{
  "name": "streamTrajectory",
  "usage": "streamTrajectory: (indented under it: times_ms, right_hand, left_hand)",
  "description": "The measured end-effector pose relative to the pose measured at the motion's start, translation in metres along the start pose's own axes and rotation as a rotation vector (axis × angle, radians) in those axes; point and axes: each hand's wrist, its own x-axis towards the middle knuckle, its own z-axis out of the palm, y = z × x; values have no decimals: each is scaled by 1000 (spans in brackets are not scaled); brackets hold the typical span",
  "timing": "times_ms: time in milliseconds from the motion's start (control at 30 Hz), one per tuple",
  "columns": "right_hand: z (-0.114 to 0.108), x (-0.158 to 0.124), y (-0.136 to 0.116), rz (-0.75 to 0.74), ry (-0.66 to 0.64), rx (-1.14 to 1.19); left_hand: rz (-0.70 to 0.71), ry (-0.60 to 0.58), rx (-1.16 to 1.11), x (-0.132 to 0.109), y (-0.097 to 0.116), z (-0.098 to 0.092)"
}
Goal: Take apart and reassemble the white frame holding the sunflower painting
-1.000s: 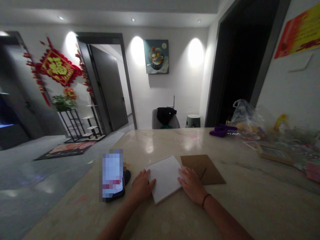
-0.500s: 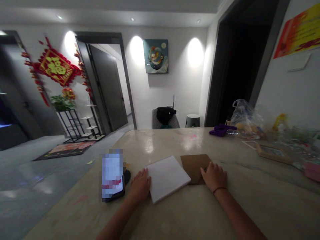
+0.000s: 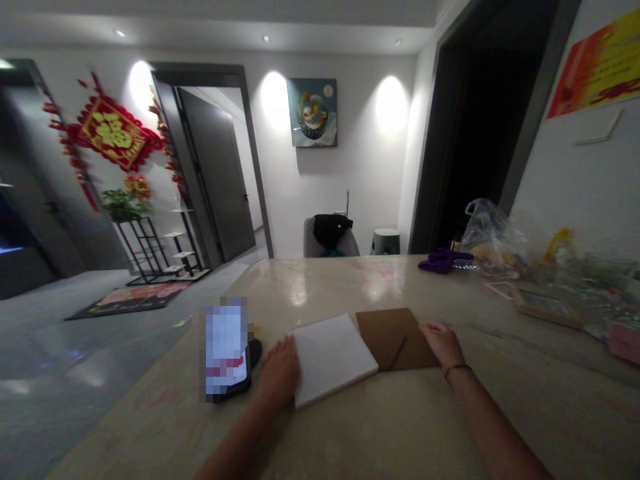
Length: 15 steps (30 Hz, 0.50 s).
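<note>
A thin white square panel (image 3: 333, 359) lies tilted on the stone-topped table. My left hand (image 3: 281, 367) rests flat beside it, the fingers stretched along its left edge. To the panel's right is a flat brown board (image 3: 385, 333) with a dark diagonal line near its lower part. The panel's right corner touches or slightly overlaps the board; which one I cannot tell. My right hand (image 3: 444, 345) is closed at the board's right edge, thumb and fingers pinching it; the fingertips are partly hidden.
A phone (image 3: 227, 353) with a blurred-out screen stands on a dark round base left of my left hand. Along the right side lie a purple cloth item (image 3: 444, 260), a clear plastic bag (image 3: 493, 240), a wooden frame (image 3: 547, 307) and a pink object (image 3: 624, 341). A chair (image 3: 333, 240) stands beyond the far edge.
My right hand has slid right from the top of the brown board to its right edge, and its fingers have closed there. More of the board shows. The white panel has shifted slightly left.
</note>
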Motion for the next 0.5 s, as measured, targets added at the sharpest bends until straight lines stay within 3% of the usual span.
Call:
streamTrajectory:
  times_ms: [233,500]
  right_hand:
    - [-3,6,5,65,-94,280]
    - [7,3,-2,-15,-102,184]
  left_hand:
    - [20,6,53,0,1,-1]
    - [-93,20,15,-1,-2,-27]
